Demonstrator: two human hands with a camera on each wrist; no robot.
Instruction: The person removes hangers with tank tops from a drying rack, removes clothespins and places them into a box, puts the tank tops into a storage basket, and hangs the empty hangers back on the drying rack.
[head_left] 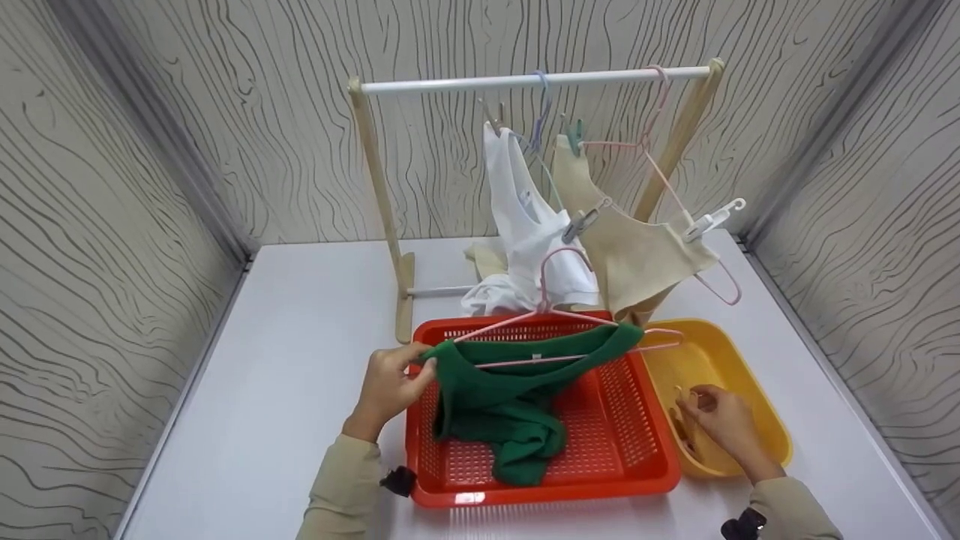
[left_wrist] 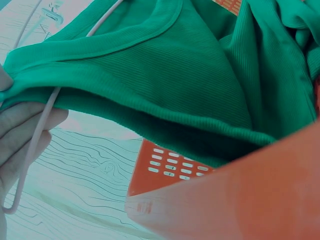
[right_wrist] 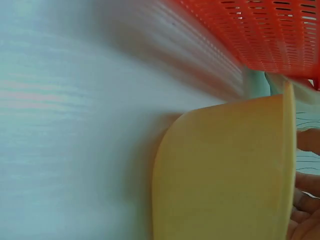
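Observation:
My left hand (head_left: 390, 386) pinches one shoulder of a green ribbed tank top (left_wrist: 165, 75) together with the end of a pink hanger (head_left: 499, 325). The top's neckline spreads along the hanger, its far shoulder over the other end, while the lower part sags into a red basket (head_left: 544, 496). Over a yellow bin (head_left: 750, 382), my right hand (head_left: 724, 420) pinches a small light-coloured clothespin (head_left: 679, 391), partly covered by the fingers. Brownish clothespins (head_left: 686, 435) lie below it in the bin. In the right wrist view, the bin wall (right_wrist: 225, 170) hides most of that hand.
Behind the basket stands a rack with a white rod (head_left: 450, 84) and wooden legs. A white tank top (head_left: 517, 202) and a beige top (head_left: 637, 247) hang there on hangers with clothespins. White cloth (head_left: 495, 294) lies bunched behind the basket's rim.

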